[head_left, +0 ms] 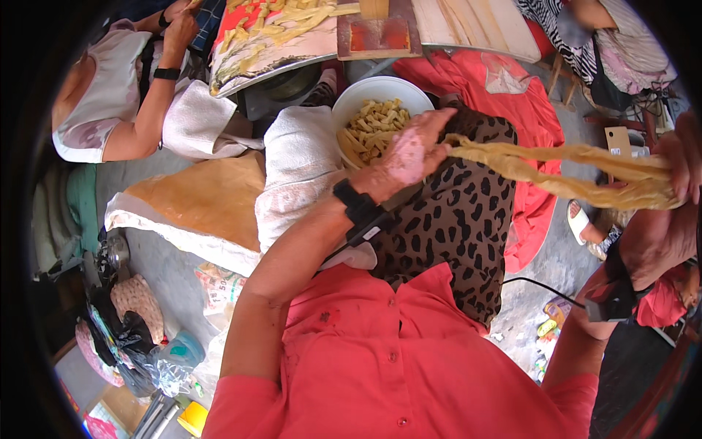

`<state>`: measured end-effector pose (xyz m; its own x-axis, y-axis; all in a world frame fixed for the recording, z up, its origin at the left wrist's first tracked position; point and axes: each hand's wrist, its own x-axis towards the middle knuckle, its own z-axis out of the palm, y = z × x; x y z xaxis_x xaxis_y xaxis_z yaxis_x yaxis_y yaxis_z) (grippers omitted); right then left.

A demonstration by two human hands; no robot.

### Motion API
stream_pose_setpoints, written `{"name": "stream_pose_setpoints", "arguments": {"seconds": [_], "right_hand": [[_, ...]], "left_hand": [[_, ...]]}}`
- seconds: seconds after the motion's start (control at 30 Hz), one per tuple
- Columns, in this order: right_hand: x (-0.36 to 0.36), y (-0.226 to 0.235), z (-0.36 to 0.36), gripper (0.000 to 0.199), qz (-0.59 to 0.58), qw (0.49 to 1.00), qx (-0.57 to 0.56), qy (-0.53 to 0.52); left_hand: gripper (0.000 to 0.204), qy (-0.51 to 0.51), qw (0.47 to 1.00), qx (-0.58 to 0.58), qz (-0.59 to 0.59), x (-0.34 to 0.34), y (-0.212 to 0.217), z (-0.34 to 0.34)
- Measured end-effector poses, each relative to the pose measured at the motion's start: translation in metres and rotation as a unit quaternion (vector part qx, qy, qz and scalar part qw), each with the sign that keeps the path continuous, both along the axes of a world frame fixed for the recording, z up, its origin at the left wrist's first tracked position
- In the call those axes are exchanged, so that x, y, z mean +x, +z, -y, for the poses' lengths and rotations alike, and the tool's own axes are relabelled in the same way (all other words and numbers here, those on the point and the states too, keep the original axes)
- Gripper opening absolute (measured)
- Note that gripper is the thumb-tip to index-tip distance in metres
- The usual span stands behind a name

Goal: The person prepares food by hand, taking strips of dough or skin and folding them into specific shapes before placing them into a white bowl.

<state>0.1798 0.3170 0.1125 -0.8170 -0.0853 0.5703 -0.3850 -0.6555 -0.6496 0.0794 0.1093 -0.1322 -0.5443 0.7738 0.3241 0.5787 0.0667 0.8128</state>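
Note:
A long, wrinkled yellow strip, looking like bean-curd skin (556, 155), stretches in a double strand across the right side. My left hand (409, 150) pinches its left end between thumb and fingers, over my lap. Far out to the right, my right hand (684, 161) is closed around the looped end, partly lost in the dark rim of the picture. Just beyond my left hand stands a white bowl (409, 89), with several short yellow pieces (373, 128) inside. My left hand and wrist hide part of its near side.
At the far edge, a board (285, 55) bears more yellow strips, beside a small wooden block (380, 36). A co-worker (139, 95) sits at far left, another person (621, 44) at far right. Orange-brown sheeting (205, 190) lies left of my lap; bags (135, 336) sit lower left.

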Motion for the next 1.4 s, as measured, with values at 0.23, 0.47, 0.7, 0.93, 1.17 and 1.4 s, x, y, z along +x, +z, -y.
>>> {"name": "stream_pose_setpoints", "arguments": {"seconds": [0.23, 0.47, 0.7, 0.93, 1.17, 1.4], "right_hand": [[0.008, -0.003, 0.017, 0.035, 0.045, 0.999, -0.012, -0.008], [0.005, -0.025, 0.056, 0.031, 0.135, 0.958, 0.095, -0.235], [-0.016, -0.13, 0.074, 0.055, 0.214, 0.77, 0.515, -0.31], [0.013, -0.114, 0.146, 0.042, 0.125, 0.851, 0.494, -0.126], [0.041, -0.107, 0.149, 0.023, 0.116, 0.834, 0.533, -0.085], [0.047, -0.106, 0.17, 0.019, 0.034, 0.829, 0.539, -0.147]], "left_hand": [[0.014, -0.126, 0.99, -0.029, 0.052, 0.004, -0.014, -0.008], [0.013, 0.065, 0.969, -0.064, 0.229, -0.025, 0.034, 0.066], [0.007, 0.079, 0.995, -0.063, 0.024, -0.046, 0.13, 0.108], [0.021, -0.06, 0.993, -0.097, -0.032, 0.021, 0.14, 0.108], [0.018, -0.117, 0.987, -0.107, 0.021, 0.018, 0.158, 0.159], [0.011, -0.141, 0.979, -0.148, 0.01, 0.028, 0.164, 0.184]]}}
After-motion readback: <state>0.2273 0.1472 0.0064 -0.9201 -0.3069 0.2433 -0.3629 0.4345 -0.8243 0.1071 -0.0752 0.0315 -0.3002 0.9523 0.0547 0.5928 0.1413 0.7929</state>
